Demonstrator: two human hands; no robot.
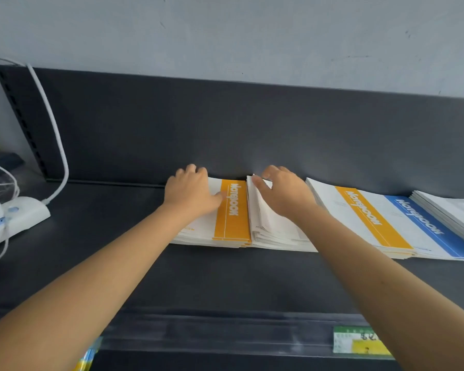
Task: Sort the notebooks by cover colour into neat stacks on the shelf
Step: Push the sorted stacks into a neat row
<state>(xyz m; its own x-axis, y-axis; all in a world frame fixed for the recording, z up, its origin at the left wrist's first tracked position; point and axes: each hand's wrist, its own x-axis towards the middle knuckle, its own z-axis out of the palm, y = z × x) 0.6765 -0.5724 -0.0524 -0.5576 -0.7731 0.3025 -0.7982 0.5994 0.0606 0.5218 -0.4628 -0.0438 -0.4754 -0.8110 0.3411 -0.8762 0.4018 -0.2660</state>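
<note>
A row of notebook stacks lies along the back of the dark shelf (145, 263). My left hand (190, 191) rests on the leftmost stack, whose top notebook has an orange band (232, 210); its fingers curl over the far left corner. My right hand (284, 191) lies on the white-topped stack (268, 228) beside it, fingers hooked over the far edge and thumb on the cover. Farther right lie a second orange-banded notebook (370, 218), a blue-banded notebook (426, 226) and a white stack (450, 210) at the frame's edge.
A white device with a thick white cable (19, 215) sits at the left end of the shelf. The dark back panel (225, 124) rises directly behind the stacks. A price label (359, 341) is fixed on the shelf's front rail.
</note>
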